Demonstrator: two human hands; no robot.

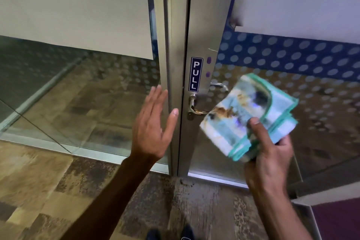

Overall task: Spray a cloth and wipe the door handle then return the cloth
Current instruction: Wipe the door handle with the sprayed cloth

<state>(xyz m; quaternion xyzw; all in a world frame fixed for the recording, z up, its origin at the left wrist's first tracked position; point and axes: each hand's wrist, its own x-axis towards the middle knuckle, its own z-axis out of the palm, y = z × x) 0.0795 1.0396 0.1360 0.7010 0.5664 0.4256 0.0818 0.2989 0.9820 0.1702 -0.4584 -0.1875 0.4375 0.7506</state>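
Observation:
A folded, stained cloth (pixel 251 117) with light blue stripes and a green hem is gripped in my right hand (pixel 270 160), thumb on top. It hangs just right of the metal lever door handle (pixel 194 106), covering the lever's outer end. My left hand (pixel 153 124) is open with fingers straight, held flat in front of the metal door frame (pixel 175 64), left of the handle. Whether it touches the frame I cannot tell. No spray bottle is in view.
A blue PULL sticker (pixel 196 74) sits above the handle on the glass door (pixel 292 64), which has a blue dotted film. A glass panel (pixel 68 93) stands to the left. Patterned carpet (pixel 58 191) covers the floor, and my shoes (pixel 171 234) show at the bottom edge.

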